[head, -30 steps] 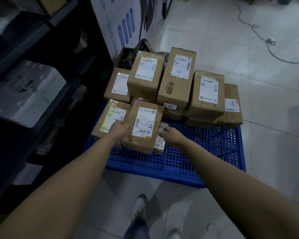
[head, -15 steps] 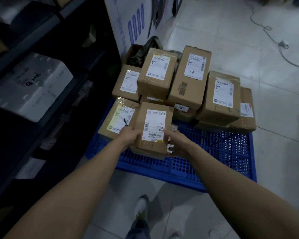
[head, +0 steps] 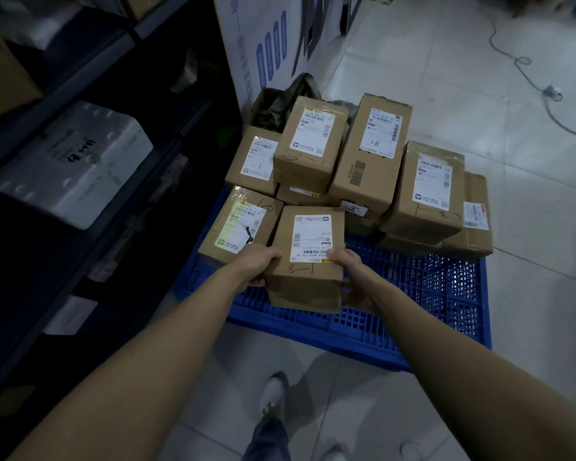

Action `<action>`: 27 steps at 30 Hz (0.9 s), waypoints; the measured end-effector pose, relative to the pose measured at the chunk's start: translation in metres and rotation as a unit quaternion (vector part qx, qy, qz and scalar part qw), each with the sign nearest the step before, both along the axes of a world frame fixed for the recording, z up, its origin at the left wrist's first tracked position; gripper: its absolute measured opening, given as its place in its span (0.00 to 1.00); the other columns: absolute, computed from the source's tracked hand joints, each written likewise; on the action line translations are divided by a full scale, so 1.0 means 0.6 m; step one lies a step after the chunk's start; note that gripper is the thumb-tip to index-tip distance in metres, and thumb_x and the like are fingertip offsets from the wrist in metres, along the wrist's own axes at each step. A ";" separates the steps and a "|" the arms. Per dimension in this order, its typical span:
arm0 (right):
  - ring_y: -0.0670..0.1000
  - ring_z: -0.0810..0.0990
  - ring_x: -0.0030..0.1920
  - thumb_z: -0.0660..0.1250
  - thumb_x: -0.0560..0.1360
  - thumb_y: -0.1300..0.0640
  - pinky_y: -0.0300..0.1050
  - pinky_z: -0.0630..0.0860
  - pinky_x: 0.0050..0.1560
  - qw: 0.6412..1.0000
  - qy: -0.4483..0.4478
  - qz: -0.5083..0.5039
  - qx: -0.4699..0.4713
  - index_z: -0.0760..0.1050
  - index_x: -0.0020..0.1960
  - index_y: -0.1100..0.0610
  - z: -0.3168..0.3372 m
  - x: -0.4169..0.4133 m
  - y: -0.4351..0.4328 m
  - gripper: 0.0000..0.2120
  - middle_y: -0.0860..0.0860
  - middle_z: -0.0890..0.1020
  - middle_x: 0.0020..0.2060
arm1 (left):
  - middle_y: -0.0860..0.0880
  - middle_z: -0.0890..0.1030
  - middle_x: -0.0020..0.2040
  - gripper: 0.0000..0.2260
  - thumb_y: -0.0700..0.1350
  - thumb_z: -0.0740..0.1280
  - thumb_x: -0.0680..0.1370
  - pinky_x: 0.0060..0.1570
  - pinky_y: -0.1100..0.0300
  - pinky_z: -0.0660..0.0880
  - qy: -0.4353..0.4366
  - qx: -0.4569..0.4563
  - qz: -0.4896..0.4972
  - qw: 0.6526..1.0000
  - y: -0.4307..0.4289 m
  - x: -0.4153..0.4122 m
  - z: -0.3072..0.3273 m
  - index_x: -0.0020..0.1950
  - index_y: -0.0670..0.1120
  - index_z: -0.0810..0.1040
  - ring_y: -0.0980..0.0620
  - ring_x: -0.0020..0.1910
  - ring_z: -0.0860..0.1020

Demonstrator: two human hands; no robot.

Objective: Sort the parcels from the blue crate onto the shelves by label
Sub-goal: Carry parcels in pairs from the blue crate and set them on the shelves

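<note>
A brown cardboard parcel [head: 305, 261] with a white label and "8-1" handwritten on it is held above the blue crate [head: 429, 311]. My left hand [head: 258, 266] grips its left side and my right hand [head: 353, 281] grips its right side and underside. Several more labelled brown parcels [head: 369, 154] are piled at the crate's far end, one of them [head: 236, 227] just left of the held parcel. The dark shelves [head: 80, 94] run along the left.
A white foam box [head: 77, 161] sits on a middle shelf and a brown box [head: 0, 71] on the shelf above. A white and blue board [head: 263, 44] leans behind the crate. A cable [head: 546, 91] lies across the tiled floor at right. My shoe [head: 273, 394] is below.
Both hands have closed on the "8-1" parcel and lifted it toward me, off the crate. My view has shifted closer to the crate.
</note>
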State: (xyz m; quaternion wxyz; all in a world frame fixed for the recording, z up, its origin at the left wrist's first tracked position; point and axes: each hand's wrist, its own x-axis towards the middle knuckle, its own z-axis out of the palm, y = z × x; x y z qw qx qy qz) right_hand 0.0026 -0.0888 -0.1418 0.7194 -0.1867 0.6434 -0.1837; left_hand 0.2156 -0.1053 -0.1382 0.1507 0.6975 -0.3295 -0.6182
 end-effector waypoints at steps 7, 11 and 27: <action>0.64 0.75 0.58 0.71 0.70 0.44 0.64 0.77 0.52 0.999 0.005 0.037 -0.003 0.56 0.73 0.40 0.023 -0.036 0.006 0.37 0.59 0.71 0.62 | 0.51 0.81 0.40 0.06 0.49 0.64 0.76 0.31 0.62 0.73 0.014 -0.011 -0.011 1.000 0.001 -0.011 0.018 0.44 0.49 0.78 0.54 0.37 0.76; 0.65 0.74 0.60 0.72 0.70 0.45 0.68 0.75 0.56 0.998 -0.006 0.059 -0.025 0.59 0.72 0.40 0.055 -0.056 0.009 0.36 0.58 0.70 0.63 | 0.50 0.81 0.41 0.08 0.51 0.64 0.75 0.37 0.60 0.73 0.020 -0.062 0.028 0.997 -0.010 -0.029 0.042 0.43 0.48 0.78 0.52 0.39 0.78; 0.66 0.74 0.63 0.71 0.68 0.47 0.66 0.70 0.63 0.989 -0.011 -0.002 -0.149 0.65 0.70 0.48 0.254 -0.256 -0.026 0.33 0.62 0.74 0.65 | 0.43 0.78 0.50 0.13 0.50 0.63 0.79 0.49 0.52 0.72 0.033 -0.131 -0.087 0.987 -0.158 -0.162 0.208 0.56 0.42 0.76 0.45 0.48 0.77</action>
